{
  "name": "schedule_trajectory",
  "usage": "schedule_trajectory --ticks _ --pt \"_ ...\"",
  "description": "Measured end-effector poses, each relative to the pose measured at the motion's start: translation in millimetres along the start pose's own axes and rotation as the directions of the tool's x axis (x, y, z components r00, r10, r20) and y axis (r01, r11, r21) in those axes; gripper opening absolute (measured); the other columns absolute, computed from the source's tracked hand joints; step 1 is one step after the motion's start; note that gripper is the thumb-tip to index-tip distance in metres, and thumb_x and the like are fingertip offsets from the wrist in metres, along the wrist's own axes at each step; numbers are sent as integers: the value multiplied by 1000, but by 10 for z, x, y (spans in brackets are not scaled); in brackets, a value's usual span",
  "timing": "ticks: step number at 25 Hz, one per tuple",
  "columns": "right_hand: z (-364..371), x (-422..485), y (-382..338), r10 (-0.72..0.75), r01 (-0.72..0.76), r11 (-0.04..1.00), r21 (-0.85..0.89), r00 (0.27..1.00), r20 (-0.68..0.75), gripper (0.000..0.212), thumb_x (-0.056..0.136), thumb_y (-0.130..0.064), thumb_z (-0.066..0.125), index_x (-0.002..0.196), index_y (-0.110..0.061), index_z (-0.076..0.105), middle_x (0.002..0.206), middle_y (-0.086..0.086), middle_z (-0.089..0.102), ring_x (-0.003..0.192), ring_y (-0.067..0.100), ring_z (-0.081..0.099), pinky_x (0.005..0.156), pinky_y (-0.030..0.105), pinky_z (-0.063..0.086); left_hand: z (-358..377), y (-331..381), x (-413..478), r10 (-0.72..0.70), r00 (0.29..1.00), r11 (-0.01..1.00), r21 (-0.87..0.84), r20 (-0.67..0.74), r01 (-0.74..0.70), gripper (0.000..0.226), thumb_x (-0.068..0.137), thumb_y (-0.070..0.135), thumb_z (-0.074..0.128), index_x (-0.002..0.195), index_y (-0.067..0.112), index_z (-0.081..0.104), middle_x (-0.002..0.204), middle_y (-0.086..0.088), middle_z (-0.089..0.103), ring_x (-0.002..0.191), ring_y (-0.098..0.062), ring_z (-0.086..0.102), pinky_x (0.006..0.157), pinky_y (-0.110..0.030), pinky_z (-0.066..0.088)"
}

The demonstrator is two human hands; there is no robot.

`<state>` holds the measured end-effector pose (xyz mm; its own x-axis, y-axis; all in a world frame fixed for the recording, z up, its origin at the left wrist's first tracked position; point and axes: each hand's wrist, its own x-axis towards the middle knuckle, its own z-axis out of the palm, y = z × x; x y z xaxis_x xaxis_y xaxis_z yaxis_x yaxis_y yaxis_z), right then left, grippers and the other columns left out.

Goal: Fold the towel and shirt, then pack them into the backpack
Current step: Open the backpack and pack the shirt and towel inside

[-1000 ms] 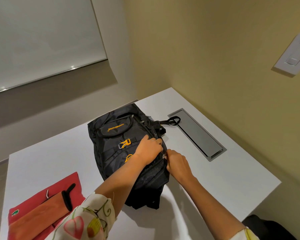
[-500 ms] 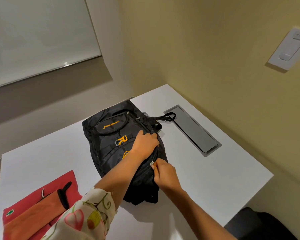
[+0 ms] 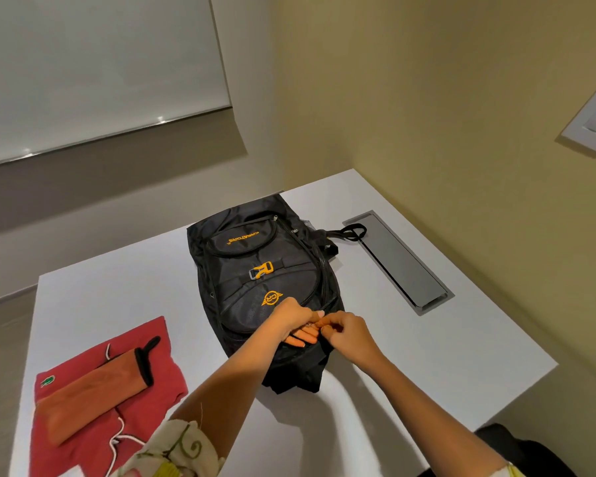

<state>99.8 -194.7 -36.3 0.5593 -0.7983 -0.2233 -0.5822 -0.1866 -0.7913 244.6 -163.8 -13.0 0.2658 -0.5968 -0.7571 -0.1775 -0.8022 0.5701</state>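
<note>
The black backpack (image 3: 265,287) lies flat on the white bench (image 3: 117,297), its long axis running away from the person and slightly to the left, with the carry loop at the far end and the bottom end nearest the body. Both hands meet at the right-hand edge of the near half, right where the main zip line comes down. The left hand (image 3: 295,321) rests curled on the pack with its fingers pressed to the fabric beside the zip; the right hand (image 3: 344,333) is pinched closed just beside it, apparently on the zip pull, though the pull itself is too small to make out. The zip track runs from the hands away along the pack's right side toward the loop, so the opening probably lies forward of the right hand, which is the nearer to that track.

The folded red shirt (image 3: 117,383), with the rolled orange towel (image 3: 93,397) lying on it, sits well apart to the left, near the left forearm, so the left hand looks the better placed to fetch them
</note>
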Motion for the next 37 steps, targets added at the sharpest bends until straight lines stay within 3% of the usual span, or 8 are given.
schedule_trajectory --ticks 3,5,7,10,13,22,29,37 --pt "-83 46 7 -183 154 946 -286 980 -79 26 84 -8 57 104 -16 71 97 3 59 88 17 53 68 26 44 121 -48 14 15 990 1000 14 -141 -14 25 87 30 65 72 11 72 71 -3 74 64 -16 73 65 -33 61" --pt "-109 117 4 -358 290 798 -528 933 -28 35 74 -9 70 108 -18 70 100 5 58 94 24 52 60 34 49 164 -59 -37 35 980 998 57 -198 -24 28 88 31 63 68 13 72 65 1 73 62 -14 72 63 -32 61" --pt "-128 209 -8 -407 345 634 -692 910 81 39 54 -12 84 91 -20 75 90 5 60 83 28 57 50 32 45 163 -76 -97 49 970 995 98 -240 -26 31 87 36 62 67 14 72 63 4 73 61 -13 72 60 -29 60" --pt "-190 292 -74 -407 372 483 -793 897 173 34 44 -17 88 74 -23 72 77 0 58 74 23 57 48 28 37 142 -103 -184 86 946 983 179 -313 -31 34 86 43 62 67 16 73 60 8 71 58 -11 70 63 -30 60" --pt "-223 295 -91 -408 432 404 -806 874 264 32 49 -21 88 76 -26 73 77 -3 59 75 20 57 52 28 37 197 -183 -262 129 905 966 258 -404 -22 34 85 48 61 71 21 73 60 6 70 63 -13 70 73 -33 58" --pt "-209 278 70 -322 354 438 -826 920 224 33 60 -21 87 88 -25 72 87 -2 62 82 21 58 61 31 47 -38 -1040 -372 72 843 965 252 -532 76 38 85 55 57 78 21 72 69 5 70 70 -17 66 75 -32 54" --pt "22 197 -198 -295 356 443 -823 925 241 27 82 -21 61 107 -15 68 110 5 61 108 30 50 82 38 40 -173 -1358 -463 117 818 963 264 -564 44 28 91 48 56 91 26 74 88 2 71 80 -20 63 68 -29 46" --pt "786 157 -674 -242 560 404 -723 828 506 31 92 -19 49 119 -18 66 118 7 60 115 28 46 90 38 36 -151 -1479 -512 149 813 970 241 -562 -11 23 92 45 54 96 32 74 92 1 72 86 -25 65 78 -33 54"
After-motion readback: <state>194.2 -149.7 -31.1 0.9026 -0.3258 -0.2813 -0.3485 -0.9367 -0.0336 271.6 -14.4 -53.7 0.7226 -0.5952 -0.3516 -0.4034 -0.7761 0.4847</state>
